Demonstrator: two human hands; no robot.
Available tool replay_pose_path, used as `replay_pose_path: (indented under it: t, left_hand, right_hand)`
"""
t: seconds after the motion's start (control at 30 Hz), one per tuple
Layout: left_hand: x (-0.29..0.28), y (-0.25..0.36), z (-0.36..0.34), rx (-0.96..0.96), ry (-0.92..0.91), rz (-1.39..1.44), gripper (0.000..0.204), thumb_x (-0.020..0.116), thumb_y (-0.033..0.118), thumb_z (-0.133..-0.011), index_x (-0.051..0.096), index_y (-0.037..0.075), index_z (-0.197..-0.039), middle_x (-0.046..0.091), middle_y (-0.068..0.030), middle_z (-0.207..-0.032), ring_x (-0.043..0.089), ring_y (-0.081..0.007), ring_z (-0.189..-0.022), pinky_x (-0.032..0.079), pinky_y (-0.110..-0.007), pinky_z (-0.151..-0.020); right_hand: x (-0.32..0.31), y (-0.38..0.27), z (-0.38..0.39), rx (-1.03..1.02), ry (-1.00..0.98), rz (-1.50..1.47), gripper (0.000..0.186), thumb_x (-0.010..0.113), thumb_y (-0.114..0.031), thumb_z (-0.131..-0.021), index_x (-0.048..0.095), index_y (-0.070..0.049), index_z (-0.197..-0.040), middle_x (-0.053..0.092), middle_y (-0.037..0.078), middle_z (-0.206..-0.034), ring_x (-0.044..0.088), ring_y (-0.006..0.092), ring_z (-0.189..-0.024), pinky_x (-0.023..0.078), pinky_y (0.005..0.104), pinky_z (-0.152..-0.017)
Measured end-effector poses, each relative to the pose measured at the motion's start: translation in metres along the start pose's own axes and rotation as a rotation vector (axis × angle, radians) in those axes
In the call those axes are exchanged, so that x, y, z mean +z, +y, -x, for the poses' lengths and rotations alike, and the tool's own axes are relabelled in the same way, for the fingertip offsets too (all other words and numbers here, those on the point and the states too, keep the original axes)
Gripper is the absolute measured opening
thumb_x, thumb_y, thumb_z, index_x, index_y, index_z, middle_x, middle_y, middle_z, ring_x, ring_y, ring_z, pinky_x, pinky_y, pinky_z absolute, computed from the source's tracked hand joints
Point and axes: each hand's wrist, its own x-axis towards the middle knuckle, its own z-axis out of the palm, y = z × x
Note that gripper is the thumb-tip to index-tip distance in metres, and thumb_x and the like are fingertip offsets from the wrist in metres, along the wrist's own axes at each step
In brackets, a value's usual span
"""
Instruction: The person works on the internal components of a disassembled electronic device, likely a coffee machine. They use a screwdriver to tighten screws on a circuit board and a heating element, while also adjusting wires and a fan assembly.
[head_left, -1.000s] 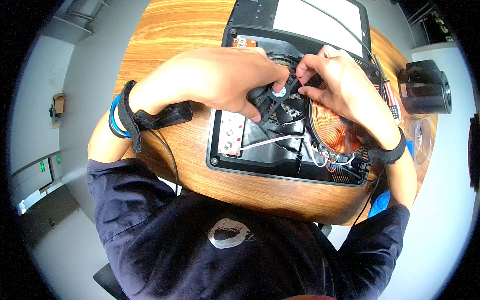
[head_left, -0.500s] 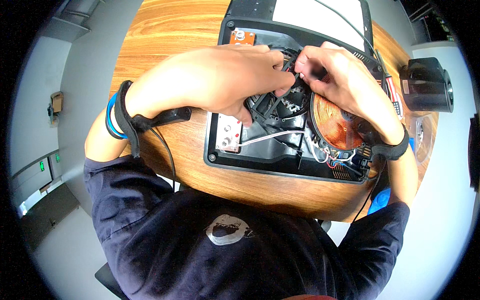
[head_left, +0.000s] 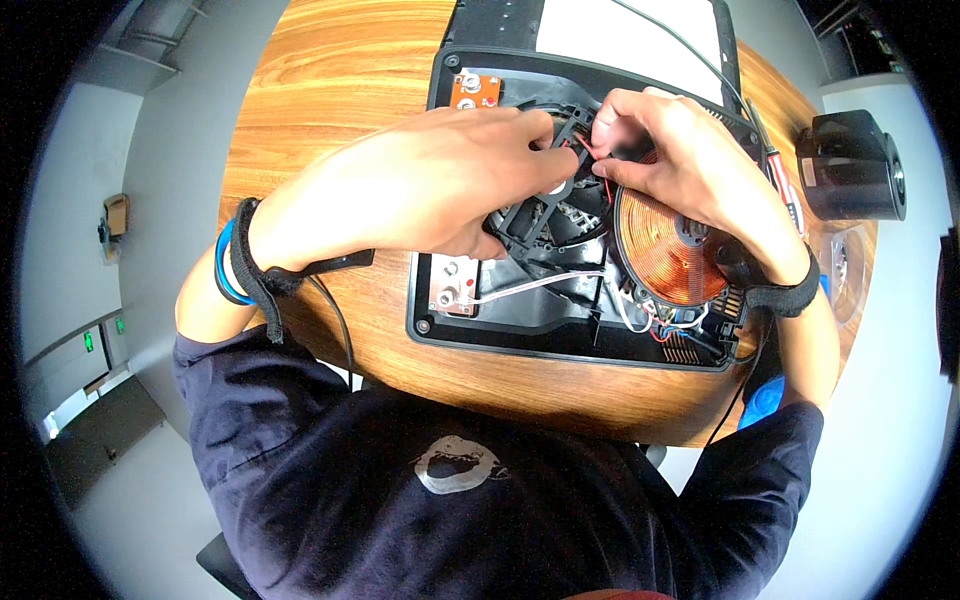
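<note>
An open black appliance housing [head_left: 510, 325] holds a copper coil [head_left: 665, 270], a white board [head_left: 449, 300], an orange board [head_left: 478, 90] and wires. My left hand [head_left: 445, 175] lies over the black fan [head_left: 572, 228], its fingers closed on the fan's frame, thumb at the lower left, index finger near the hub. My right hand [head_left: 670, 150] is curled above the coil's upper edge, its thumb and fingertips closed on a thin red wire [head_left: 606, 190] beside the fan. Part of the fan is hidden under my left hand.
Behind the housing lies a black panel with a white surface [head_left: 630, 45] and a cable. Right are a red-handled tool [head_left: 783, 190], a black cylindrical device [head_left: 845, 170], a clear container [head_left: 848, 275] and a blue object [head_left: 762, 400]. All rest around the wooden table [head_left: 280, 100].
My left fingers have shifted over the fan's hub, covering more of it, and the fan frame's angle differs slightly. My right fingertips moved slightly up and back, still at the red wire.
</note>
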Motion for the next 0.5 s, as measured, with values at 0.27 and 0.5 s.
replay_pose_path:
  t: [0.27,0.5]
  left_hand:
    - [-0.0009,0.0022,-0.0012,-0.044,-0.014,0.020,0.072,0.096,0.011,-0.074,0.059,0.007,-0.136,0.061,-0.0163,-0.134,0.063,-0.0465,-0.127,0.053,-0.054,-0.105]
    - [-0.0011,0.0038,-0.0012,-0.067,-0.006,0.036,0.069,0.096,0.012,-0.074,0.060,0.008,-0.132,0.061,-0.0149,-0.133,0.063,-0.0460,-0.126,0.053,-0.054,-0.103]
  right_hand:
    - [-0.0039,-0.0034,0.0025,-0.031,0.001,0.013,0.023,0.089,-0.009,-0.088,0.073,-0.003,-0.103,0.081,0.011,-0.095,0.081,0.0278,-0.091,0.063,0.0407,-0.083]
    - [-0.0080,-0.0073,0.0030,0.014,-0.008,0.002,0.025,0.090,-0.009,-0.088,0.072,-0.003,-0.103,0.079,0.010,-0.092,0.077,0.0252,-0.088,0.062,0.0399,-0.083]
